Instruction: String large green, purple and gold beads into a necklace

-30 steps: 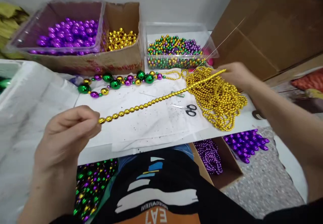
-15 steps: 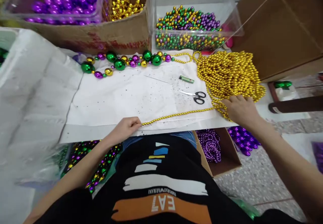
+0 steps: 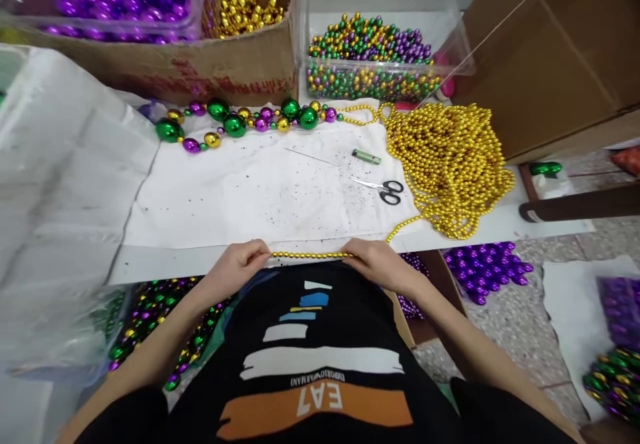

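Note:
A gold bead strand stretches level between my two hands at the front edge of the table. My left hand pinches its left end. Farther along, my right hand is closed on the same strand, which runs on past it to a big heap of gold beads on the right. Scissors with black handles lie on the white cloth, beside a green lighter and a thin needle. Behind them rests a necklace of green, purple and gold beads, next to a gold strand.
At the back stand a cardboard box of gold and purple beads and a clear plastic bin of mixed beads. White sheeting rises on the left. Purple beads lie on the floor at right, near a dark tube.
My right hand has moved left from the gold heap to near my left hand, closing on the strand. My left hand stays nearly in place, still pinching the end.

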`<state>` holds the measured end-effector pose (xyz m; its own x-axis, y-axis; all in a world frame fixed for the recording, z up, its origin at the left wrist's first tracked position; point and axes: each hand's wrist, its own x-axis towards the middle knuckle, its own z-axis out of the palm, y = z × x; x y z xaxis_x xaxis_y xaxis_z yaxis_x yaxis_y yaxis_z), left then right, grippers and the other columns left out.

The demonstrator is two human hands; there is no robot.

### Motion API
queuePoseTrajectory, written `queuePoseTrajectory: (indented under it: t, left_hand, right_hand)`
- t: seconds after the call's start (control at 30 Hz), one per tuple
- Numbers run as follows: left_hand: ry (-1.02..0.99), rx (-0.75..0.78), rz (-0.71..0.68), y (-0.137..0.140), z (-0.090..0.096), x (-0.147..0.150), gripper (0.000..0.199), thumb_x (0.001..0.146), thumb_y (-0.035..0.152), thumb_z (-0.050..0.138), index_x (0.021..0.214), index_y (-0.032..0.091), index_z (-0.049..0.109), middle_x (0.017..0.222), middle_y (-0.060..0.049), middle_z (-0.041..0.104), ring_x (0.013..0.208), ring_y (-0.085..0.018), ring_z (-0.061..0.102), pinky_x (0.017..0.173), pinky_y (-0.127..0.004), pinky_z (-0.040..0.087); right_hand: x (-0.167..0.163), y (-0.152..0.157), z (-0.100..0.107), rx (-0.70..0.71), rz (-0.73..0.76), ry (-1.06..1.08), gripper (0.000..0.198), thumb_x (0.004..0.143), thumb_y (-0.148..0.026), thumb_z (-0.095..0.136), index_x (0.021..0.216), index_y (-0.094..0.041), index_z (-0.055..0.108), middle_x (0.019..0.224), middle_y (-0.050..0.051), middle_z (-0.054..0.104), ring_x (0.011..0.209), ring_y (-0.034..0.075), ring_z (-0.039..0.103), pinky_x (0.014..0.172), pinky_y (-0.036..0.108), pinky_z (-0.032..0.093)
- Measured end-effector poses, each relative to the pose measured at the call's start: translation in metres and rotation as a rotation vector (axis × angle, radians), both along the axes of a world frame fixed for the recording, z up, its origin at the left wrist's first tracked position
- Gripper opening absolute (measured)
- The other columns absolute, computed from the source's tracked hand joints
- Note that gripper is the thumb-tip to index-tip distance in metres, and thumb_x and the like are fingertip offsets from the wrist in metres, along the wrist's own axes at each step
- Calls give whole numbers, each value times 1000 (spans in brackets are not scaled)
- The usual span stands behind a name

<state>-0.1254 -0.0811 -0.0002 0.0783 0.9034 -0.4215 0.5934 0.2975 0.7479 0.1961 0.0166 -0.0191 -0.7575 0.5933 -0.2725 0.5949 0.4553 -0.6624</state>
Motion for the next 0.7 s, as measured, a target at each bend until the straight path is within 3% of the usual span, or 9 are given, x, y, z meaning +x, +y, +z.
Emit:
queuePoseTrajectory:
  t: [0.1, 0.2, 0.37, 0.5, 0.7]
  left_hand:
    - [79, 9, 90, -5, -18, -6, 29, 88, 43, 51, 78, 18, 61, 60, 4, 50, 56, -10, 42, 55, -23, 31]
    - [50, -35, 89, -10, -29, -1, 29, 87, 44, 51, 79, 18, 61, 61, 4, 53, 56, -10, 44, 55, -23, 32]
    - [81, -72, 95, -21, -44, 9, 29, 86, 44, 51, 80, 18, 64, 61, 3, 56, 57, -11, 47, 56, -23, 34]
    - [29, -87, 117, -25, -51, 13, 31, 84, 46, 53, 80, 17, 65, 64, 2, 59, 57, -11, 47, 56, -22, 34]
    - [53, -38, 133, -21, -55, 24, 25, 85, 40, 54, 77, 18, 63, 60, 3, 55, 57, -11, 46, 55, -22, 33]
  right_hand:
    - [38, 7, -3, -154, -127, -2, 13, 93, -31, 57, 96, -23, 67, 87, 5, 71, 80, 20, 63, 71, 32, 47]
    - [63, 11, -9, -347, -239, 82, 28, 91, -43, 58, 107, -23, 66, 88, 3, 71, 78, 20, 63, 68, 32, 49]
    - [83, 14, -15, -263, -302, -19, 24, 87, -42, 59, 90, -21, 70, 89, 6, 73, 85, 23, 65, 78, 37, 50]
    - [91, 13, -12, -281, -334, 23, 27, 88, -44, 57, 95, -22, 70, 92, 5, 74, 86, 24, 65, 81, 38, 50]
    - [100, 10, -20, -225, -382, -44, 22, 85, -43, 61, 87, -21, 66, 74, 1, 67, 72, 19, 60, 67, 32, 47]
